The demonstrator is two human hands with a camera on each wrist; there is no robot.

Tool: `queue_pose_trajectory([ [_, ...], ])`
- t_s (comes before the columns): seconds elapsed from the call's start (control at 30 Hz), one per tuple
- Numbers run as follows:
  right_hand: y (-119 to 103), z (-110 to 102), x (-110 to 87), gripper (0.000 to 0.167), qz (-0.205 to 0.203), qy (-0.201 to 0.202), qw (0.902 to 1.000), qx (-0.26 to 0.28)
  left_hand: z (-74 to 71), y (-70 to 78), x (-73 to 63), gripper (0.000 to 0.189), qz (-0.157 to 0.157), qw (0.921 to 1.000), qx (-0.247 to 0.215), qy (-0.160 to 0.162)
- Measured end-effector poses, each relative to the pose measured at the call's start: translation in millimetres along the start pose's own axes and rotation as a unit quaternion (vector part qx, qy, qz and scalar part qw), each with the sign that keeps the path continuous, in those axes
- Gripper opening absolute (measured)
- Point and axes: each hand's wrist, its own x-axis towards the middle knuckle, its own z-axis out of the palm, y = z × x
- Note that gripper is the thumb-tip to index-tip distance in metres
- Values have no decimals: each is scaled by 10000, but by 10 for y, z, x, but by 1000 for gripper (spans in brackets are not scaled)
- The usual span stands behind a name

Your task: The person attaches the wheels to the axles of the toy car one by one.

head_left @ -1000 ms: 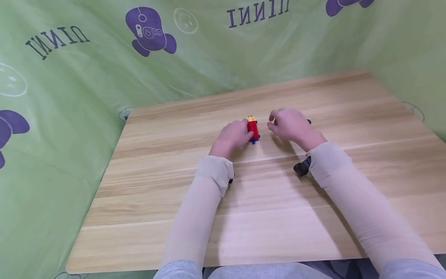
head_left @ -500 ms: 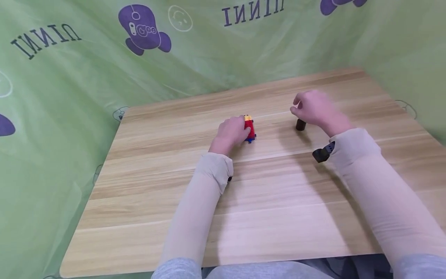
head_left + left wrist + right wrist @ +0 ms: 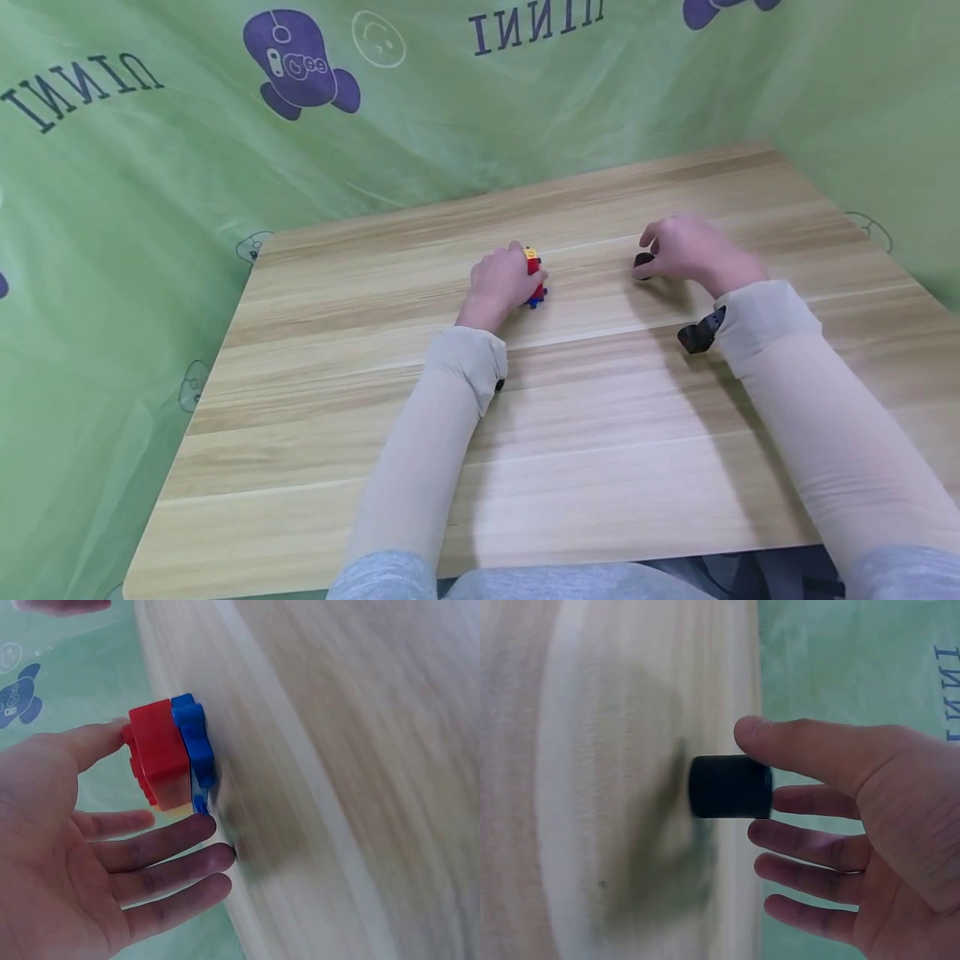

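In the head view, my left hand is on a small toy of building bricks standing on the table. The toy has a red brick body, a blue base and a yellow part at its far end. The left thumb touches the red body; the index fingertip lies near its other side, the remaining fingers stretched out. My right hand has its thumb and fingers around the top of a short black cylinder, which stands at the table. The cylinder shows no marks that tell its kind.
The wood-grain table ends at a green patterned curtain behind and at the sides. A dark wrist camera hangs from the right cuff, just over the tabletop.
My right hand has gone from beside the toy, right to above the cylinder, then down onto it. The left hand stays at the toy. The view has shifted slightly.
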Motion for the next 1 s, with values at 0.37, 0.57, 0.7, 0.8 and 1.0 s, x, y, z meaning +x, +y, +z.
queue_pose_trajectory([
  [0.37, -61, 33, 13, 46, -32, 164, 9998, 94, -61, 39, -10, 30, 35, 9997, -200, 147],
  [0.57, -146, -10, 17, 44, -60, 228, 9997, 92, -81, 10, -14, 37, -72, 9997, -206, 111],
  [0.7, -229, -74, 23, 45, -163, 312, 9994, 57, -114, -19, -18, 35, -154, 9993, -272, 183],
  [0.8, -310, -129, 22, 45, -305, 397, 9987, 14, -164, -43, -29, 37, -311, 9969, -662, 281],
  [1.0, -560, -243, 2, 43, -554, 595, 9967, 0, -284, -76, -63, 48, -861, 9434, -3196, 222],
])
